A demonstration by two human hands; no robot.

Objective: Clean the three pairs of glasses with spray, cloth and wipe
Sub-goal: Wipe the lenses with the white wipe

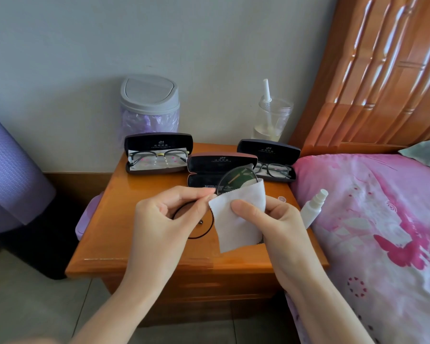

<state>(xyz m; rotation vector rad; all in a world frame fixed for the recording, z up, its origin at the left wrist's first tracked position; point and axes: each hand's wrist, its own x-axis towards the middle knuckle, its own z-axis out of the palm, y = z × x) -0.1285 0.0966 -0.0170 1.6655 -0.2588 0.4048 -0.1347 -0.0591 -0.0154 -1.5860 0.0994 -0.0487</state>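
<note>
Above the wooden nightstand (124, 239), the round black-rimmed glasses (233, 180) are up in both hands. The left hand (164, 219) pinches the frame between thumb and forefinger near the bridge, one lens ring hanging below it. The right hand (276, 219) grips a white cloth (233, 234) folded over the edge of the other lens, thumb pressing on top. Just behind them sits the middle case (221, 162), open and empty. To its left an open case (158, 142) holds a dark-framed pair (159, 156) on a patterned cloth; to its right another open case (268, 148) holds a black pair (273, 170). The white spray bottle (313, 209) leans at the nightstand's right edge against the pink bed (370, 219), a small clear cap (281, 199) nearby. A grey mini bin (149, 100) and clear jar (271, 120) stand at the back.
</note>
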